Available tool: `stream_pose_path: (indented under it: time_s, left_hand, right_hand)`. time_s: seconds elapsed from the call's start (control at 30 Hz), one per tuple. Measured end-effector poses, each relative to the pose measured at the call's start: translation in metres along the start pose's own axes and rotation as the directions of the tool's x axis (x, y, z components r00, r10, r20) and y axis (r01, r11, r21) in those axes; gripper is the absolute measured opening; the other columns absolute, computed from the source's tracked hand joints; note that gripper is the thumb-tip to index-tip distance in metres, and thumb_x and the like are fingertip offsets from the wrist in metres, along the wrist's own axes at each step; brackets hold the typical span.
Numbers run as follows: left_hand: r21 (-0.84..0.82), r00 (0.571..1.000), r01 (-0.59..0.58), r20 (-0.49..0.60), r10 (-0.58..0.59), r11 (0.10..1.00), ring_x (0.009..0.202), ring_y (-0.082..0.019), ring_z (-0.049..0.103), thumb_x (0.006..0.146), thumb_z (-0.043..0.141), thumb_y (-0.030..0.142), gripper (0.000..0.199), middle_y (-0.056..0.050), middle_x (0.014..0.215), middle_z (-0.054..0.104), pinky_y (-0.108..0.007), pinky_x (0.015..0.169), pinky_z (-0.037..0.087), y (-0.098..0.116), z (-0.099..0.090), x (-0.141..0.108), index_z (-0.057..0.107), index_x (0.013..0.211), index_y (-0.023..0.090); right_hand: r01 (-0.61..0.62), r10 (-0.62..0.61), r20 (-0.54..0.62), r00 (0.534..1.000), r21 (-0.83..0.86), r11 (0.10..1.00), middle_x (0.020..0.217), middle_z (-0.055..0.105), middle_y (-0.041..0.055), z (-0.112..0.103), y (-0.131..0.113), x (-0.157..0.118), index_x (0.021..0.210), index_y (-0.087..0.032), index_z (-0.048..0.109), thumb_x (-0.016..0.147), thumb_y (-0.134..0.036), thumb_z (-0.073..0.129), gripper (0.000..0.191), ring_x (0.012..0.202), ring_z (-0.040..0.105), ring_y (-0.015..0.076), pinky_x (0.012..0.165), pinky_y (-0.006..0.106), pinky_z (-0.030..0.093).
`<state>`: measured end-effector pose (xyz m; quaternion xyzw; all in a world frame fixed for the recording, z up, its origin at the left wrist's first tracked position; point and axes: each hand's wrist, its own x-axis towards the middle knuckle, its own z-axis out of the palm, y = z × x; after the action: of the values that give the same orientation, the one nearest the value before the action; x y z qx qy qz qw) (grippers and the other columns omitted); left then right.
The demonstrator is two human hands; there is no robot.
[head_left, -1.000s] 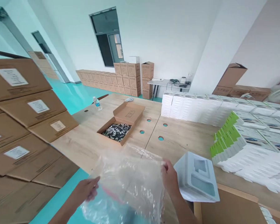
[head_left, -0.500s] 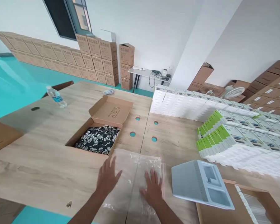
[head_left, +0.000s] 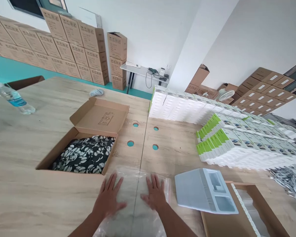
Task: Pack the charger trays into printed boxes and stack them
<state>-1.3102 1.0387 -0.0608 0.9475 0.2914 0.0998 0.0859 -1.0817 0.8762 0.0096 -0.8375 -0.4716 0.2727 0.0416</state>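
A clear plastic bag lies flat on the wooden table, across the seam between two tabletops. My left hand rests on its left side, fingers spread, holding nothing. On the bag's right side lies my right hand, also spread with nothing in it. Beyond my left hand stands an open cardboard box filled with black and white printed pieces. Right of my right hand, a pale blue plastic tray leans on the edge of another open box.
White and green boxes stand in long rows at the right. A water bottle lies at the far left. Grey parts are heaped at the right edge. Brown cartons line the wall behind a small table.
The view has turned to the right and shifted. My left hand has come down onto the bag's left side, and my right hand lies farther up on it.
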Motion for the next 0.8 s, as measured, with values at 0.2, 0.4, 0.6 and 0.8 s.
stream_pose_path:
  time_s: [0.2,0.4,0.6,0.8]
  left_hand:
    - [0.051,0.991,-0.025,-0.134,0.032,0.998,0.145,-0.035,0.026,0.081,0.055,0.06,0.077,-0.019,0.155,0.036,-0.054,0.118,0.01,0.009,-0.022,0.013,0.047,0.144,0.017]
    - [0.015,0.989,-0.146,-0.006,0.146,0.989,0.144,-0.034,0.029,0.092,0.044,0.044,0.058,-0.017,0.153,0.041,-0.053,0.117,0.015,0.033,-0.027,0.073,0.048,0.143,0.017]
    - [0.02,0.997,-0.055,-0.051,0.056,0.998,0.141,-0.04,0.034,0.089,0.045,0.045,0.062,-0.021,0.15,0.044,-0.058,0.113,0.021,0.018,-0.004,0.091,0.051,0.14,0.011]
    - [0.022,0.974,-0.213,-0.078,0.214,0.977,0.145,-0.031,0.03,0.09,0.042,0.047,0.061,-0.016,0.154,0.039,-0.049,0.117,0.021,0.003,-0.038,0.057,0.051,0.141,0.014]
  right_hand:
    - [0.111,-0.112,-0.001,0.994,0.069,0.991,0.162,-0.001,0.0096,-0.012,-0.001,-0.006,0.154,-0.028,0.014,0.087,-0.067,0.046,0.084,0.15,-0.005,0.0341,0.115,0.067,-0.004]
    - [0.192,-0.189,-0.06,0.98,0.054,0.98,0.162,-0.007,0.0046,0.009,-0.026,-0.053,0.154,-0.036,0.007,0.085,-0.059,0.057,0.088,0.149,-0.006,0.0372,0.113,0.072,0.0]
    - [-0.055,0.053,0.047,0.998,0.043,0.998,0.16,-0.008,0.0094,0.032,0.047,-0.1,0.155,-0.03,0.006,0.086,-0.062,0.053,0.089,0.148,-0.005,0.037,0.117,0.066,0.006]
    - [0.047,-0.044,-0.076,0.996,0.039,0.998,0.16,-0.009,0.0103,0.025,0.042,-0.11,0.154,-0.031,0.002,0.083,-0.061,0.059,0.096,0.148,-0.002,0.0394,0.115,0.068,0.008]
